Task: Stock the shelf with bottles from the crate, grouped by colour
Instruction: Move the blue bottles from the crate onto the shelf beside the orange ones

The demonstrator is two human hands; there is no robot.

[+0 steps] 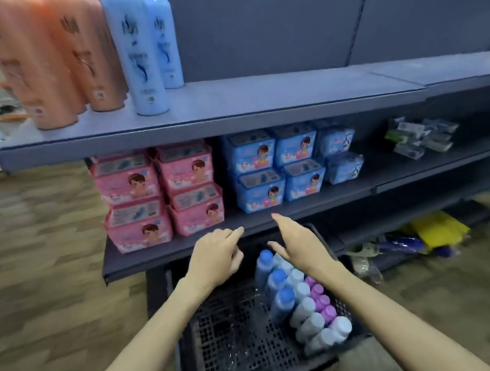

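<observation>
Black plastic lattice forms the crate that sits on the floor in front of the shelving, and both bare hands hang above it with nothing in them. The left hand hovers over the crate's far left part, its fingers loosely curled and the forefinger pointing toward the edge of the middle shelf. The right hand is spread flat, fingers straight and thumb out, just above the far end of the bottles in the crate. Those bottles stand packed along the crate's right side: blue-capped bottles in the left row, pale grey-blue bottles in the middle, and purple-capped bottles against the right wall. The left half of the crate shows only its mesh floor. On the top shelf, tall orange bottles are grouped at the left end, and two tall light-blue bottles stand just beside them, to their right. The middle shelf holds stacked pink packs on the left and blue packs beside them, with small clear packets well apart at the right. Yellow and blue items lie low at the right, too blurred to identify.
</observation>
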